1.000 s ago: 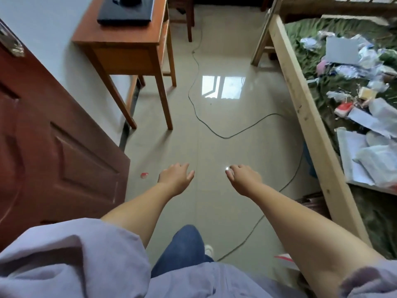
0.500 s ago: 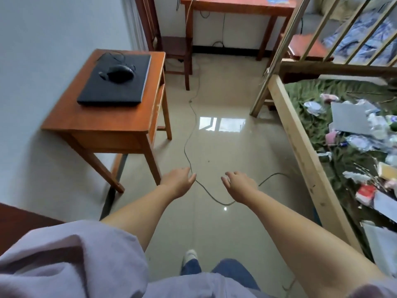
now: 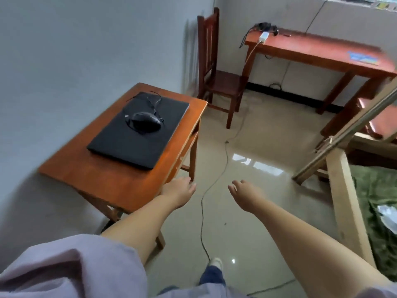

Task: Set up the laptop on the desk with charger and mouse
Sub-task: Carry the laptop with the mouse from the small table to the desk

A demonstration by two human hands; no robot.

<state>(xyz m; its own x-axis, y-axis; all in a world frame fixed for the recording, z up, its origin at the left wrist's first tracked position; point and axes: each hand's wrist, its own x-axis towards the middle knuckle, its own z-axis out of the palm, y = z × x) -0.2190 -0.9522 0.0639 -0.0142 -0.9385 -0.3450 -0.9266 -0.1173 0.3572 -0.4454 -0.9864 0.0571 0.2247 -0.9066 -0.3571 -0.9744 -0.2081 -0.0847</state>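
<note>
Black laptop (image 3: 137,131) lies shut near the tabletop (image 3: 111,179) far corner, long axis running toward the wall, mouse (image 3: 146,125) on its lid. It sits up and left of both hands; the left hand (image 3: 178,193), loosely spread and empty, is nearer than the right hand (image 3: 247,195), also spread.

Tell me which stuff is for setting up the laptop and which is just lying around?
For the job:
closed laptop
mouse on top of it
small table under both
long desk
black charger on it

Just around:
chair
floor cable
bed frame
white plug
</note>
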